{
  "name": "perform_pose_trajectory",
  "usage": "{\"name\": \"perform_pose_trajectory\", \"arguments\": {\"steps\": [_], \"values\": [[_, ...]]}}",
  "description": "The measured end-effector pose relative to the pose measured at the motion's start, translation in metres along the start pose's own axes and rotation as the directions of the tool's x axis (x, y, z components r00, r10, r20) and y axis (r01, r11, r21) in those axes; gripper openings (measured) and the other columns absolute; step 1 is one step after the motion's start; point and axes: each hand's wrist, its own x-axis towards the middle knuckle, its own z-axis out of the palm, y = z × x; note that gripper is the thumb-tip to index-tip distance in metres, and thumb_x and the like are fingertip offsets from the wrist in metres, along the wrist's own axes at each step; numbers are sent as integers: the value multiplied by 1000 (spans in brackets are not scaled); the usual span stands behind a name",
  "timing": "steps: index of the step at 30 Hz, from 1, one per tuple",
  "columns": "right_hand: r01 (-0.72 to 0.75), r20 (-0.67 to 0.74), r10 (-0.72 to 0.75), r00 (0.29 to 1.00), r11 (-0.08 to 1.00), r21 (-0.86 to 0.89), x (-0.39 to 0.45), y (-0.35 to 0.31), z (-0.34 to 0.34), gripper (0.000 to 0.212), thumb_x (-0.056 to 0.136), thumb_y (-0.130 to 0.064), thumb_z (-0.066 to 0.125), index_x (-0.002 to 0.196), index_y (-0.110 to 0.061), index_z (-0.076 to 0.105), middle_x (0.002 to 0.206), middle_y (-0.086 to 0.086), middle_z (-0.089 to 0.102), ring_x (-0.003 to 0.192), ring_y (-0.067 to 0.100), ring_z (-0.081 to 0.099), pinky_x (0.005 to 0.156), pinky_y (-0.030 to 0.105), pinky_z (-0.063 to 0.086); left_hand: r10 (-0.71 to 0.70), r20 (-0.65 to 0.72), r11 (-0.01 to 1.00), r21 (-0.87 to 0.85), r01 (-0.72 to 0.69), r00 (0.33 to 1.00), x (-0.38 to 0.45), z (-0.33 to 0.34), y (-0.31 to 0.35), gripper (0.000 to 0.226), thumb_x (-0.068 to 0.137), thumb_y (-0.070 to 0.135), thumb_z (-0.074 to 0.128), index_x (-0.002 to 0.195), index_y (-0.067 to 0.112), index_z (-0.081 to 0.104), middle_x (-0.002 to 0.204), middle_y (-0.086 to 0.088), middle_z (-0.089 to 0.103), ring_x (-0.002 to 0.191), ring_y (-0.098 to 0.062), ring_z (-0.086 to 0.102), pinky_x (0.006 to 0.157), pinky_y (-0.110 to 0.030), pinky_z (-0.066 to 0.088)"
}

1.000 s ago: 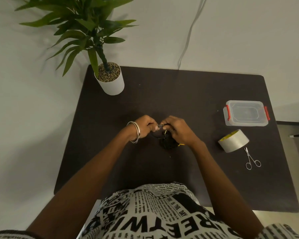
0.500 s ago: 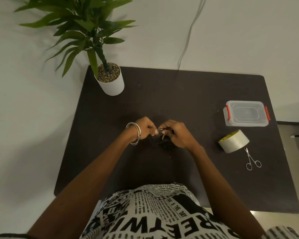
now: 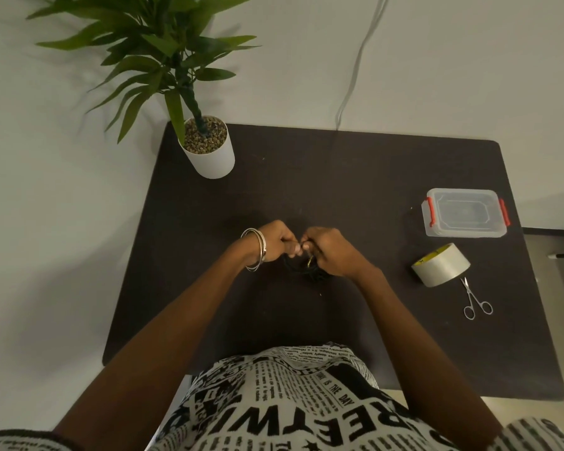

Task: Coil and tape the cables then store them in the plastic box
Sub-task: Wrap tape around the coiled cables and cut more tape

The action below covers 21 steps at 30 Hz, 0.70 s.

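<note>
The table (image 3: 355,177) is dark brown with round corners, and it stands against a pale wall. At its far left corner sits a white pot (image 3: 209,156) full of little stones, with a green plant growing out of it. On the right side sits a clear plastic box (image 3: 465,213) with its lid on and a red clip at each end. Just in front of the box lies a roll of pale tape (image 3: 441,264), tipped on its side. Small silver scissors (image 3: 475,298) lie right beside the tape, on the near side. A bundle of black cable (image 3: 308,271) rests near the middle of the table.
</note>
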Motion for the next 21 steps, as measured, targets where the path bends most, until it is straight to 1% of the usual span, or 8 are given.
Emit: {"name": "perform_pose_trajectory", "arguments": {"steps": [2, 5, 8, 10, 13, 15, 18, 21], "values": [[-24, -19, 25, 999, 997, 76, 0, 0, 1, 20, 84, 8, 53, 94, -5, 63, 89, 6, 64, 78, 11, 59, 66, 19, 43, -17, 14, 1000, 19, 17, 1000, 0, -1, -2, 18, 92, 16, 56, 91, 5, 71, 80, -4, 67, 80, -14, 59, 84, -30, 45], [-86, -24, 100, 995, 941, 326, 0, -2, -3, 20, 87, 6, 59, 97, -8, 69, 81, -2, 69, 75, -2, 65, 70, 12, 49, -43, 20, 999, 10, 43, 999, 0, -4, -5, 22, 93, 18, 55, 92, 1, 70, 85, -10, 68, 87, -19, 61, 90, -35, 46], [-121, 41, 117, 992, 837, 534, -2, -3, -8, 29, 88, 4, 59, 109, -14, 64, 85, 6, 73, 83, 15, 71, 81, 26, 55, -60, 80, 996, -57, 64, 995, -1, -7, -7, 23, 93, 17, 54, 87, -1, 68, 86, -10, 68, 89, -20, 60, 97, -41, 44], [-126, 77, 99, 992, 783, 609, -7, -2, -11, 31, 89, 8, 55, 110, -12, 63, 90, 11, 73, 87, 20, 71, 82, 28, 55, -77, 127, 987, -129, 94, 989, -1, -11, -7, 26, 94, 17, 54, 93, -5, 68, 87, -7, 68, 91, -17, 60, 103, -40, 43], [-125, 89, 89, 992, 777, 616, -11, -2, -13, 30, 89, 12, 52, 109, -6, 65, 99, 7, 72, 96, 16, 69, 85, 25, 53, -134, 175, 972, -167, 164, 975, -4, -15, -7, 24, 94, 21, 54, 85, 6, 70, 98, -10, 69, 109, -22, 58, 101, -31, 34], [-127, 106, 79, 991, 791, 598, -11, -2, -13, 30, 89, 11, 52, 110, -7, 65, 102, 6, 72, 99, 16, 68, 86, 25, 53, -153, 188, 964, -190, 189, 970, -4, -13, -6, 23, 94, 21, 54, 78, 15, 70, 105, -14, 68, 115, -24, 56, 97, -29, 29], [-133, 117, 80, 990, 812, 569, -13, -1, -12, 37, 87, 13, 52, 113, -10, 64, 106, 4, 71, 100, 12, 67, 85, 23, 52, -172, 162, 944, -254, 210, 972, -4, -7, -7, 23, 94, 18, 53, 77, 13, 68, 96, -12, 66, 105, -22, 55, 92, -28, 31], [-105, 75, 76, 994, 829, 550, -14, 3, -11, 40, 84, 12, 56, 117, -9, 62, 109, 5, 69, 99, 12, 67, 82, 24, 53, -176, 122, 898, -386, 210, 977, -3, -2, -7, 24, 95, 15, 52, 77, 9, 67, 83, -8, 64, 89, -18, 55, 89, -30, 39]]}}
